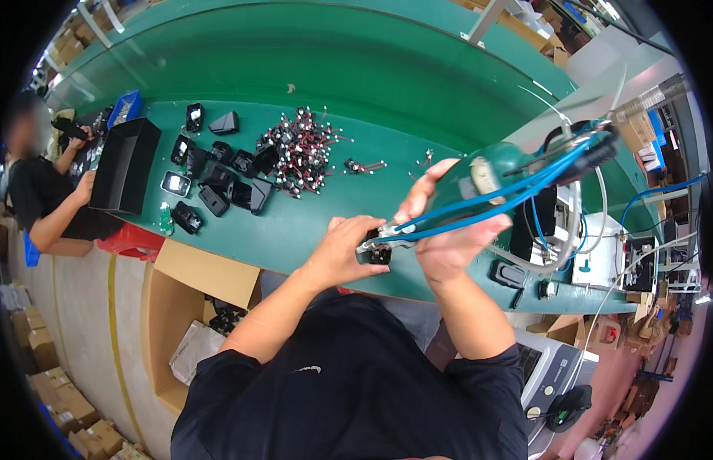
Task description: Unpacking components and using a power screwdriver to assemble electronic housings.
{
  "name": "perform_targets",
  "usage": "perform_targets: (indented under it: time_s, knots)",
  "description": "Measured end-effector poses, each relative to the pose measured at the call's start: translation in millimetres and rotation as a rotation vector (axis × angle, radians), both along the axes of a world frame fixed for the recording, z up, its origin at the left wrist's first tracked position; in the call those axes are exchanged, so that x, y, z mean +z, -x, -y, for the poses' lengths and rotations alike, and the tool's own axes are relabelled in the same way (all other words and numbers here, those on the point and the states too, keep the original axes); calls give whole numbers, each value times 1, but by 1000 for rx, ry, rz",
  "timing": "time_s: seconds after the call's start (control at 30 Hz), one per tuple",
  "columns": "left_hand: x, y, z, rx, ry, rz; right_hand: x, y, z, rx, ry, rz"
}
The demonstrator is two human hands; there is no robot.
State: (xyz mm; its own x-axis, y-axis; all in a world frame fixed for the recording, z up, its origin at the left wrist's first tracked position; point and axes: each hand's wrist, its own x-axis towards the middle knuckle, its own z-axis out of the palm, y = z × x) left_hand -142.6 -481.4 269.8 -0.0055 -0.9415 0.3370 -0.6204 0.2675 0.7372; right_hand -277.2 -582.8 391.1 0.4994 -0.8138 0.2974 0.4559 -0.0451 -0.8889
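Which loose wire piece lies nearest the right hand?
The rightmost wire piece, just beyond the right hand; the small bundle and wire pile lie farther left.

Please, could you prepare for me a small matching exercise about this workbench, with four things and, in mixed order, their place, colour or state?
1. Left hand
2. Pair of thin hoses
3. Wired parts
4. Large cardboard box

A. Heaped on the green bench
B. Open, beside the bench's near edge
C. Holding a small black part
D. Bright blue

Pairs: 1-C, 2-D, 3-A, 4-B
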Motion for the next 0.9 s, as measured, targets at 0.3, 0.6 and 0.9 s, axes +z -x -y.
perform_targets:
  time_s: [0.3,0.6,0.9]
  knots:
    - [69,-80,93,40,84,170,106,50,22,-543,414,4]
    - [17,-173,251,226,-359,676,38,70,2,-660,358,-321]
    - [128,-166,87,235,148,424,-46,-12,-1,-333,882,-759]
